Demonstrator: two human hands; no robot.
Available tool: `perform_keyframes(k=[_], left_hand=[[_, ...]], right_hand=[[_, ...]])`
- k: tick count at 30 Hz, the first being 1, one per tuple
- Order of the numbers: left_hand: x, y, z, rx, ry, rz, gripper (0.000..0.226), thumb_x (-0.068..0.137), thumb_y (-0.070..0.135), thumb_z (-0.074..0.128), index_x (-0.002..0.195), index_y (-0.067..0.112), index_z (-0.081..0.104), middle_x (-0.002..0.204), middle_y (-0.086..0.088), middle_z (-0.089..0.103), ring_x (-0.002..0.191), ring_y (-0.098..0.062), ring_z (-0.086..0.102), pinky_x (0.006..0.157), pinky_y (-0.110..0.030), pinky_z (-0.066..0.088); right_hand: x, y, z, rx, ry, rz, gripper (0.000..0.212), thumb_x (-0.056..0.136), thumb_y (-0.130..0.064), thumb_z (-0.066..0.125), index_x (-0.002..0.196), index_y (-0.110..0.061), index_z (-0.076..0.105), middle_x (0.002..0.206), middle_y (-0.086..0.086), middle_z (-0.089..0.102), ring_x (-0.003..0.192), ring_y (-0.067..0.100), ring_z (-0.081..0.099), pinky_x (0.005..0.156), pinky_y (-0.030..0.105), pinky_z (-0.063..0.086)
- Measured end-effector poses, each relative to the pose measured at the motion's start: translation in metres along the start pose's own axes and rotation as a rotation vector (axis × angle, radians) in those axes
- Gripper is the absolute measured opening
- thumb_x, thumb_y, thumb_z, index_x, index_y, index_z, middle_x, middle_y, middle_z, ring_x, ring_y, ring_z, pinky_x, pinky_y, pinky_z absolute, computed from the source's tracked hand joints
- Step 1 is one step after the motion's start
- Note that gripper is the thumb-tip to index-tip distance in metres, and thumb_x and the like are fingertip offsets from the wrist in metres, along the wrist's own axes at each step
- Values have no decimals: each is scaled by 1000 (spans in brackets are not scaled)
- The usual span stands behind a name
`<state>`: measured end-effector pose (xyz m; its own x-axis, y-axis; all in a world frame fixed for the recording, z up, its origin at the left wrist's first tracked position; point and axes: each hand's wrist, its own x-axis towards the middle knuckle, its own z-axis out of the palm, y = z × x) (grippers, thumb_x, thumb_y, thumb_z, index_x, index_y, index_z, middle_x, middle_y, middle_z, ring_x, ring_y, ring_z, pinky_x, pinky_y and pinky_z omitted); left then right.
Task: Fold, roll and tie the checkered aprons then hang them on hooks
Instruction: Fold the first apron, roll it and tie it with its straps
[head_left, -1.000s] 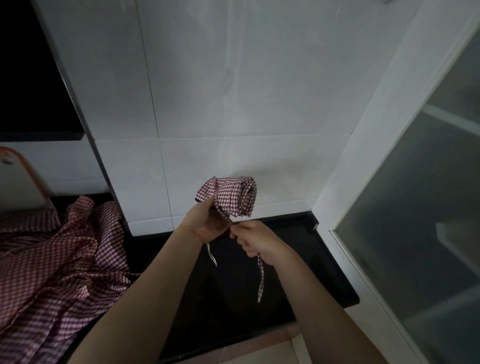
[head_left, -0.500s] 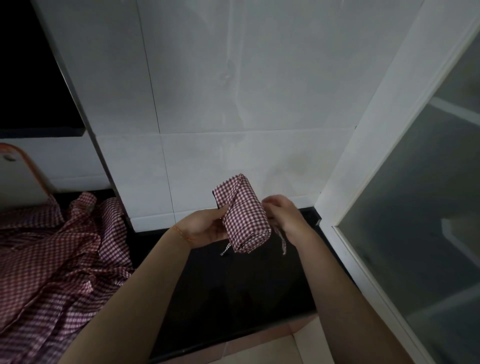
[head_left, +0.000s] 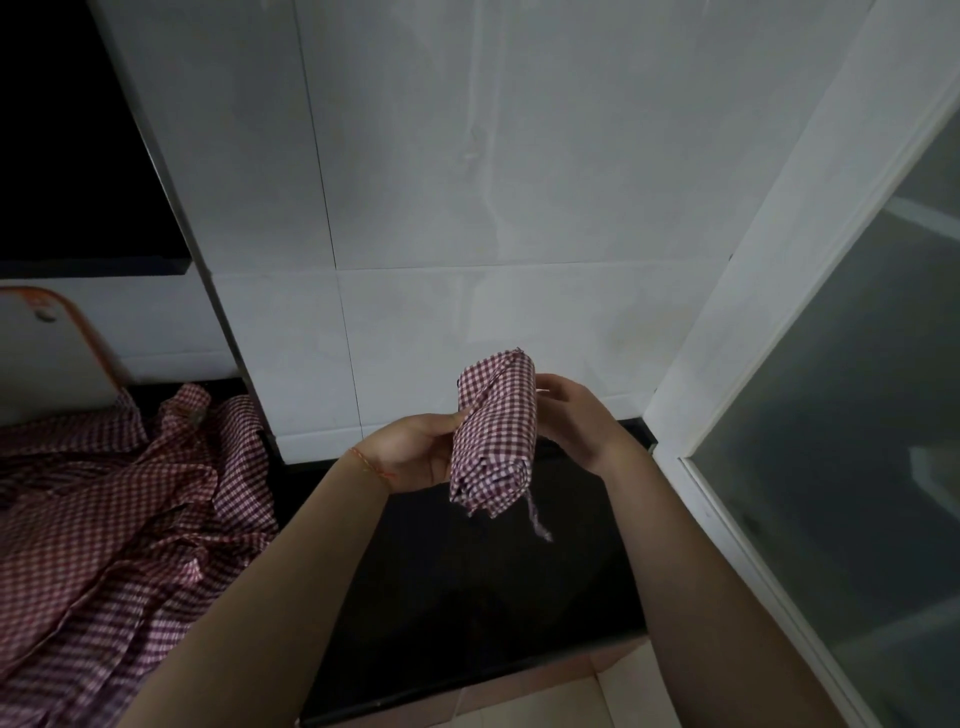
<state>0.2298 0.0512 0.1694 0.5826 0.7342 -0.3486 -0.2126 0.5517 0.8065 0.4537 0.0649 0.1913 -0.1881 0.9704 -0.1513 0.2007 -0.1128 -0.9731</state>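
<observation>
The roll (head_left: 493, 434) has turned from lying sideways to standing nearly upright above the dark desk (head_left: 467, 597). Left hand (head_left: 415, 452) grips its left side; right hand (head_left: 576, 421) has left the ties and cups its right side, fingers curled. One tie (head_left: 537, 519) dangles, so tying looks unfinished. Loose aprons (head_left: 104, 519) wait left.

Both hands (head_left: 415, 449) (head_left: 576, 421) raised, fingers curled.

A dim home kitchen corner, seen from where you stand.
You face white wall tiles (head_left: 519, 156) above a black stone counter (head_left: 493, 597), a frosted glass door (head_left: 857, 415) to your right, a cutting board (head_left: 47, 353) leaning left.
</observation>
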Motion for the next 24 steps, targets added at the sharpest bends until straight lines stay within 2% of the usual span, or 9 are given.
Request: perform_keyframes(k=[2, 4, 7, 10, 13, 15, 17, 20, 24], left_hand=[[1, -1, 0, -10, -7, -5, 52, 88, 31, 64, 128, -2, 57, 122, -18, 59, 112, -33, 54, 110, -50, 37], [0, -2, 1, -7, -17, 0, 42, 91, 28, 54, 122, 0, 60, 114, -14, 64, 103, -28, 61, 98, -43, 48], [-4, -2, -1, 5, -69, 10, 39, 94, 27, 48, 119, 0, 60, 106, -12, 67, 94, -24, 66, 86, -35, 56], [-9, 2, -2, 68, -125, 1, 48, 86, 34, 65, 119, -1, 60, 106, -12, 67, 93, -24, 66, 87, -36, 56], [-8, 5, -3, 88, -166, -21, 69, 72, 38, 83, 122, -3, 58, 107, -13, 67, 95, -25, 65, 89, -37, 55], [-6, 7, -5, 60, -154, -9, 62, 77, 35, 79, 120, -3, 59, 104, -12, 68, 93, -24, 66, 86, -37, 56], [-6, 8, -6, 17, -90, 23, 47, 82, 32, 69, 116, -1, 62, 103, -11, 69, 90, -23, 67, 82, -35, 57], [-8, 9, -7, -83, 25, 89, 35, 89, 27, 58, 113, 2, 62, 103, -10, 66, 89, -22, 65, 80, -33, 58], [-9, 12, 3, -353, 41, 192, 26, 88, 17, 54, 109, 3, 62, 97, -8, 69, 86, -19, 70, 76, -31, 60]], right_hand=[[2, 3, 1, 97, -27, 66, 38, 94, -16, 65, 130, -6, 57, 119, 17, 67, 107, 37, 64, 72, 28, 59], [7, 9, 0, 50, -38, 79, 36, 94, -13, 65, 129, -8, 57, 123, 20, 65, 110, 42, 62, 77, 34, 60], [11, 14, -3, -100, -20, 15, 50, 91, -15, 66, 138, -26, 52, 139, 5, 57, 121, 22, 60, 96, 35, 54], [6, 9, -2, -162, -4, -71, 68, 94, -23, 66, 150, -41, 33, 154, -19, 33, 135, 1, 33, 108, 32, 33], [6, 8, -1, -175, -50, -91, 48, 94, -41, 63, 140, -32, 53, 144, -15, 53, 133, 5, 46, 113, 39, 35], [6, 7, 1, -170, -34, -82, 34, 95, -41, 61, 121, -20, 68, 118, -10, 71, 114, 8, 63, 105, 37, 43], [8, 9, 0, -83, 58, -56, 24, 98, -29, 60, 108, -10, 69, 91, -2, 73, 86, 15, 69, 87, 33, 51], [6, 16, -5, 77, 109, 17, 20, 102, -19, 53, 104, -5, 67, 67, 2, 48, 52, 13, 43, 53, 28, 41], [5, 38, 10, 120, 93, 123, 19, 104, -18, 49, 99, -11, 67, 65, 0, 40, 49, 10, 31, 48, 27, 24]])
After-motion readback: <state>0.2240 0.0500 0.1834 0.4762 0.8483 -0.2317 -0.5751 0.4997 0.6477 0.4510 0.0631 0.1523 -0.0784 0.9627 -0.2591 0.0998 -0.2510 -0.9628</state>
